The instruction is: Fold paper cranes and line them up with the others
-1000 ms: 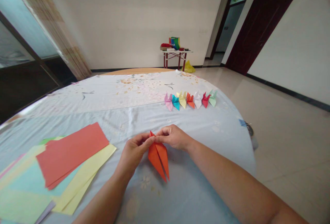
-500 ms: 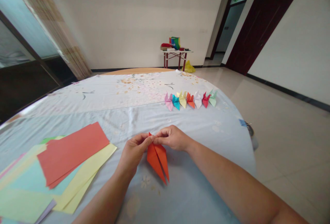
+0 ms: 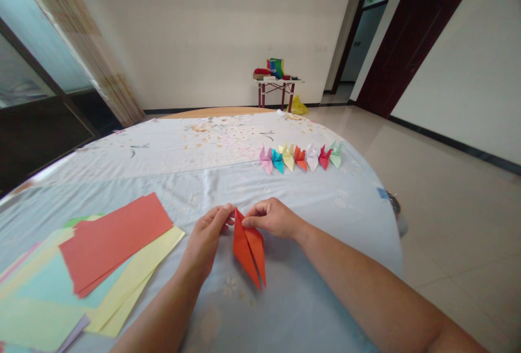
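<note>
A folded orange origami paper (image 3: pixel 249 244), a long kite shape with a slit down its lower half, is held just over the cloth with its two points toward me. My right hand (image 3: pixel 274 217) pinches its upper right part between thumb and fingers. My left hand (image 3: pixel 211 229) is closed at the upper left edge, thumb and fingertips by the top point. What the left fingertips grip behind the edge is partly hidden.
Stacked coloured paper sheets (image 3: pixel 118 244) lie at the left, red ones on top. Several folded paper cranes (image 3: pixel 300 158) stand in a row at the back right. A flowered cloth (image 3: pixel 195 179) covers the round table. A small side table (image 3: pixel 279 81) stands by the wall.
My left thumb has moved off the front of the orange paper to its upper left edge, uncovering the top point. The right hand keeps its pinch almost unmoved.
</note>
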Demonstrator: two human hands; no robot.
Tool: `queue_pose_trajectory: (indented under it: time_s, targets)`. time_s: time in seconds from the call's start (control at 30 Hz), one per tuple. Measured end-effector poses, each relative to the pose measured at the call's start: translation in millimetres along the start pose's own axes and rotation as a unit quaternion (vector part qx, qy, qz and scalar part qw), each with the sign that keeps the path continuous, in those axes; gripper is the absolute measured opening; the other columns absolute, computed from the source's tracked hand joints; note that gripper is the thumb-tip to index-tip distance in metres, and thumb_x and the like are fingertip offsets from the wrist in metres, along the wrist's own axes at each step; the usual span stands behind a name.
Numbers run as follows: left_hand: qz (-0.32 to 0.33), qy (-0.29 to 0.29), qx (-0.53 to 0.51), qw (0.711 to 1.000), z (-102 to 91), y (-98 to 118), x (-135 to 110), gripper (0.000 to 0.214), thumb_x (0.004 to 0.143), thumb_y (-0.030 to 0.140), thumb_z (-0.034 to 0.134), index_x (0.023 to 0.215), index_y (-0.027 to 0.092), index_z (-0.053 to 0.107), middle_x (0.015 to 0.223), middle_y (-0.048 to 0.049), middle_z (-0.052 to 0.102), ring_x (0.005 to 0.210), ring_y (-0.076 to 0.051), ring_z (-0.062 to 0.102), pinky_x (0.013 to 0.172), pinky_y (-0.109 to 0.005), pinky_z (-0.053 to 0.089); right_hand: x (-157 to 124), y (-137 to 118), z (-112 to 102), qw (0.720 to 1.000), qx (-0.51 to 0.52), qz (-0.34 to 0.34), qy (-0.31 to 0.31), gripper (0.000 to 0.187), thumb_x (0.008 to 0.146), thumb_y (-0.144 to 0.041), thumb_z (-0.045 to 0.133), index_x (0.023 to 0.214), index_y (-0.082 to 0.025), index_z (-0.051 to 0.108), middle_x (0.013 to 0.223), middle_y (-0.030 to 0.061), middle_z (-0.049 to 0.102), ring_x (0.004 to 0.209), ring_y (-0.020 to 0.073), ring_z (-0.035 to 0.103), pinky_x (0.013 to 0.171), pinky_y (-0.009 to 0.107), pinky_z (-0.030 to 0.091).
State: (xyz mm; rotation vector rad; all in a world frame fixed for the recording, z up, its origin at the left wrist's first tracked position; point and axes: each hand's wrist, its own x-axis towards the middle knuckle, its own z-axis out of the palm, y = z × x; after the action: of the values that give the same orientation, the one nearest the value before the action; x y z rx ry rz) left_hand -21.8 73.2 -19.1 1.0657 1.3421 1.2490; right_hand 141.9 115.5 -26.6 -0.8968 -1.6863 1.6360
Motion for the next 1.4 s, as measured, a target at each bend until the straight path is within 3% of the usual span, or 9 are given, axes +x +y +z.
queue_pose_trajectory:
  time_s: [0.13,0.37,0.7,1.03,1.23,1.4]
  targets:
    - [-0.030,-0.063,0.023,0.997,4.2,4.4,-4.2,0.029,0.066,0.044,0.065,0.070,0.016,0.065,0.063,-0.0010,0.063,0.059,-0.012,0.053,0.059,-0.022,0.040,0.9,1.4,-2.3,1.000,0.008,-0.013,0.012,0.032,0.064,-0.040,0.069,0.072,-0.010,0.066,0.064,0.0009,0.063,0.055,0.0086,0.051,0.055,0.021,0.039]
    - [-0.039,-0.021,-0.009,0.999,7.7,7.4,-6.0,0.031,0.060,0.045,0.069,0.065,0.015,0.064,0.057,0.0007,0.062,0.051,-0.010,0.051,0.053,-0.021,0.040,-1.6,1.0,-4.8,1.000,-0.002,0.003,-0.010,0.034,0.057,-0.039,0.074,0.074,-0.011,0.064,0.065,-0.0004,0.062,0.057,0.0088,0.052,0.057,0.022,0.040]
    - [-0.059,-0.015,-0.012,0.998,5.7,3.8,-3.9,0.034,0.059,0.047,0.070,0.068,0.015,0.064,0.057,0.0002,0.063,0.048,-0.010,0.051,0.050,-0.021,0.039,-2.5,-3.2,-5.1,1.000,-0.011,0.008,-0.025,0.028,0.063,-0.037,0.070,0.070,-0.011,0.064,0.065,-0.0001,0.062,0.057,0.0089,0.052,0.058,0.022,0.041]
    - [-0.029,0.001,-0.017,0.999,4.2,0.9,-3.8,0.028,0.063,0.042,0.070,0.070,0.015,0.065,0.062,0.0012,0.063,0.054,-0.009,0.051,0.055,-0.020,0.040,-1.8,0.5,-5.1,1.000,-0.014,-0.001,-0.007,0.027,0.062,-0.035,0.071,0.069,-0.011,0.063,0.063,-0.0010,0.061,0.056,0.0086,0.052,0.058,0.022,0.041]
    - [-0.023,-0.027,-0.029,0.999,2.5,-3.7,-4.6,0.034,0.069,0.050,0.061,0.065,0.016,0.064,0.058,0.0000,0.062,0.053,-0.012,0.052,0.055,-0.022,0.041,-2.1,-0.6,-4.6,1.000,0.007,0.004,-0.018,0.033,0.059,-0.040,0.073,0.069,-0.011,0.063,0.063,-0.0006,0.061,0.056,0.0090,0.052,0.058,0.023,0.041]
    - [-0.012,-0.032,-0.008,0.999,1.1,0.9,-4.6,0.042,0.070,0.056,0.056,0.072,0.015,0.067,0.067,-0.0048,0.067,0.060,-0.016,0.057,0.058,-0.025,0.043,-2.2,1.4,-6.7,1.000,0.023,0.005,-0.009,0.035,0.057,-0.042,0.073,0.069,-0.011,0.062,0.062,-0.0007,0.061,0.056,0.0087,0.051,0.058,0.023,0.040]
